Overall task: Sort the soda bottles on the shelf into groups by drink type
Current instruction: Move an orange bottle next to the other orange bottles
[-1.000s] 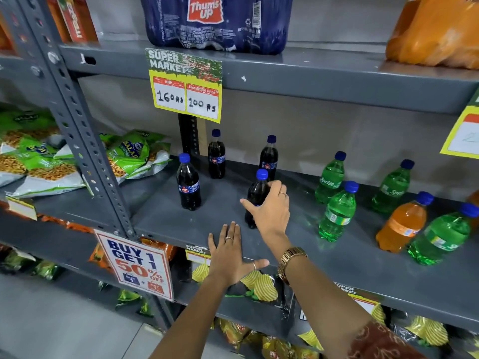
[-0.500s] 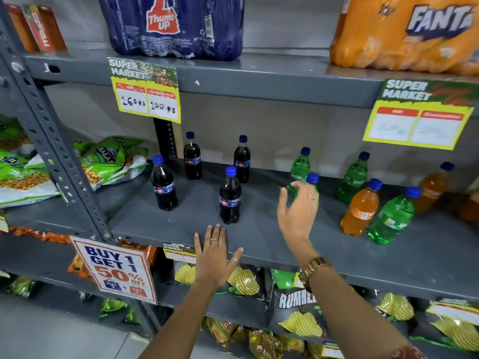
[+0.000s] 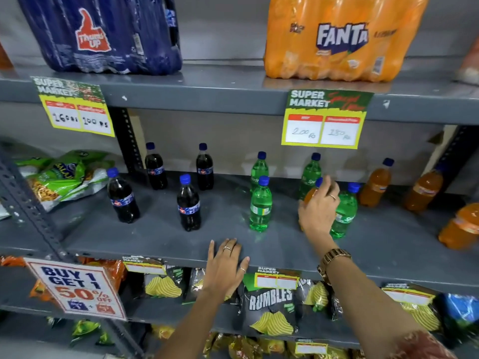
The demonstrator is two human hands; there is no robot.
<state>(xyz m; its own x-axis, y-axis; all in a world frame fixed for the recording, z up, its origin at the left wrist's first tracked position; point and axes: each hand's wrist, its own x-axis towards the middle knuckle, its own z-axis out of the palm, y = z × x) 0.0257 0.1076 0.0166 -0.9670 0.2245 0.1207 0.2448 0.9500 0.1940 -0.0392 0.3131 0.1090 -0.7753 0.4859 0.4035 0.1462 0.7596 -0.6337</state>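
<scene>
Four dark cola bottles point(image 3: 188, 203) stand apart at the left of the grey shelf point(image 3: 155, 237). Green soda bottles point(image 3: 260, 204) stand in the middle, one point(image 3: 344, 211) just right of my right hand. Orange soda bottles point(image 3: 375, 182) stand and lean at the far right. My right hand point(image 3: 318, 208) is wrapped around an orange bottle point(image 3: 309, 195) standing among the green ones; only its blue cap and shoulder show. My left hand point(image 3: 226, 265) lies flat and open on the shelf's front edge, holding nothing.
A Thums Up multipack point(image 3: 103, 35) and a Fanta multipack point(image 3: 342, 40) sit on the shelf above, with price tags point(image 3: 324, 117) hanging from its edge. Snack bags point(image 3: 62, 177) lie left of a steel upright point(image 3: 26, 203). Chip bags point(image 3: 272, 307) fill the lower shelf.
My right hand left the front cola bottle, crossed right past the green bottles and closed around the orange bottle. My view shifted right. The left hand stayed on the shelf edge.
</scene>
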